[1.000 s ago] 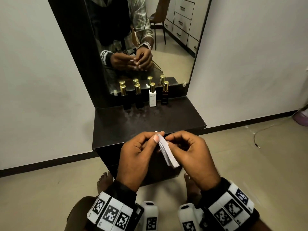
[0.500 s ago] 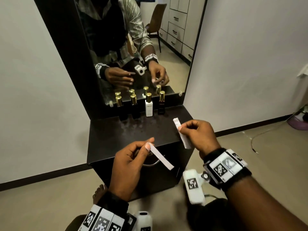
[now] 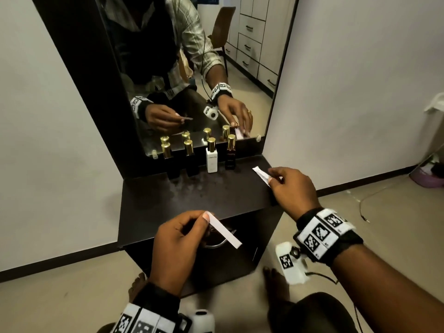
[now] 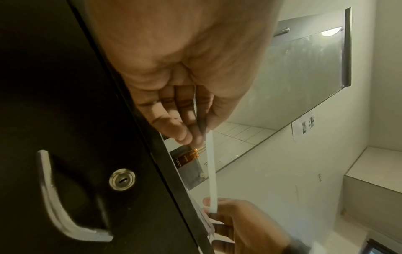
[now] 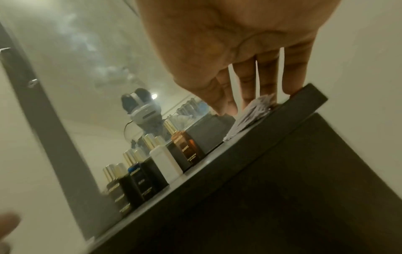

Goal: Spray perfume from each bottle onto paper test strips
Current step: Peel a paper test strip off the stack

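My left hand (image 3: 204,216) pinches one white paper strip (image 3: 225,233) by its end, in front of the dark dresser top (image 3: 192,198). The strip (image 4: 211,171) hangs free past the dresser's front edge. My right hand (image 3: 272,179) grips a small stack of strips (image 3: 262,175) at the top's right side, and the stack (image 5: 250,113) touches the surface. Against the mirror stand gold-capped perfume bottles: two black bottles (image 3: 171,164), a white bottle (image 3: 212,159) and an amber bottle (image 3: 230,156). The amber bottle (image 5: 187,149) is nearest my right hand.
A tall mirror (image 3: 192,68) rises behind the bottles. Below the top is a cabinet door with a metal handle (image 4: 56,206) and a lock (image 4: 121,179). White walls stand on both sides. A cable (image 3: 365,203) and a purple object (image 3: 425,176) lie on the floor at right.
My hands have moved apart. The right hand carried the stack to the right side of the dresser top and lowered it there. The left hand kept a single strip.
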